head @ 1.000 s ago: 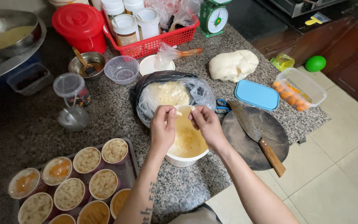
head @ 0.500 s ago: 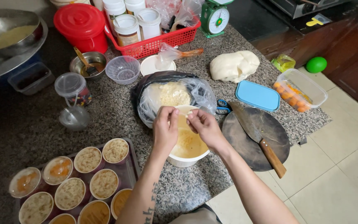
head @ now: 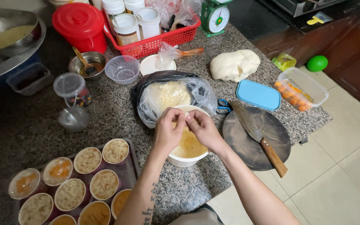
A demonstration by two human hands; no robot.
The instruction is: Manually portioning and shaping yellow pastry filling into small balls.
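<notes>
1. Pinching together over the white bowl (head: 187,156), the left hand (head: 168,130) and right hand (head: 203,128) meet fingertip to fingertip, curled tight on a small pale bit I can't quite make out.
2. That bowl sits on the speckled bench (head: 117,112), close to its near edge, and holds a yellow, wet-looking batter (head: 188,146); the hands hang right above it.
3. Whatever is between those fingertips looks soft and light, likely sticky or slick, so a gentle pinch at its edges suits it better than a squeeze.
4. Just behind the bowl, a clear bag over a black one (head: 169,98) lies open with pale crumbly filling; floppy stuff, best lifted by the rim.
5. Right of the bowl, a cleaver (head: 257,135) lies on a round dark board (head: 251,146), blade toward the bowl, wooden handle the safe place to take it.
6. Left of the bowl, a tray (head: 135,160) carries filled cups (head: 88,160); thin-walled by the look, easily crushed.
7. Farther behind the bowl, to the right, a white lump of dough (head: 235,64) rests, soft and heavy-looking.
</notes>
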